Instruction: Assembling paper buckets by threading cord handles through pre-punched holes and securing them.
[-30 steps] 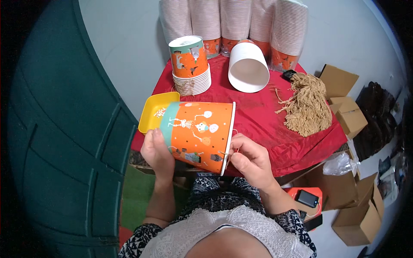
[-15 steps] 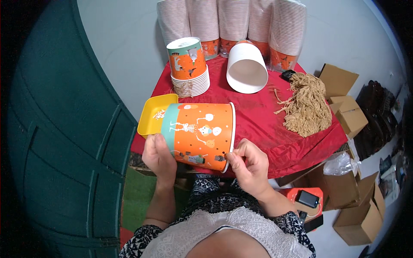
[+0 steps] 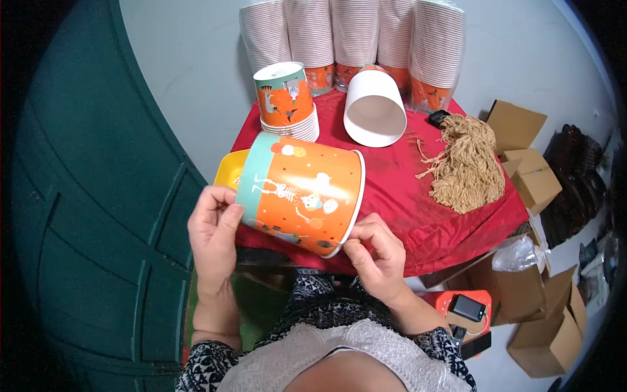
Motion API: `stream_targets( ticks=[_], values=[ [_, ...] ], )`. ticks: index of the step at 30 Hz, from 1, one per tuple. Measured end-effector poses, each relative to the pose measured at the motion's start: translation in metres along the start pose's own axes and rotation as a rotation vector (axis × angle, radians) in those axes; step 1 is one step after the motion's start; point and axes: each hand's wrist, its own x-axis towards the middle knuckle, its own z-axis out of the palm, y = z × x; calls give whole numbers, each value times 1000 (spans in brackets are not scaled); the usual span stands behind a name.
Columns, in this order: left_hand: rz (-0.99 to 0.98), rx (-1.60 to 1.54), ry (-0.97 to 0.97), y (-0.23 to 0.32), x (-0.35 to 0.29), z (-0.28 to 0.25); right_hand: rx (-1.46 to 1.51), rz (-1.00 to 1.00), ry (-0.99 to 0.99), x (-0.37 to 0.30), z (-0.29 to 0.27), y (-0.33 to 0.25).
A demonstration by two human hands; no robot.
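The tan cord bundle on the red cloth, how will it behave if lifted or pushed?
The tan cord bundle would likely sag, since it slumps loosely. Ragged along its left, it might snag. Spread out, it probably wouldn't roll.

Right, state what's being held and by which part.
The orange bucket: the left hand grips its green base end; the right hand is at the white rim, but whether it pinches the rim can't be told.

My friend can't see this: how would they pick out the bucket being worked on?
Find the table draped in red cloth. Over its near side, an orange paper bucket with a teal base band is tilted between the left hand and the right hand. Only it is held; the other buckets rest on the table.
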Motion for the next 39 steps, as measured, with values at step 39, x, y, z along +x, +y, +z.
stream_targets(
  ticks=[39],
  values=[
    [565, 496, 73, -87, 324, -61, -589, 154, 218, -59, -61, 70]
  ],
)
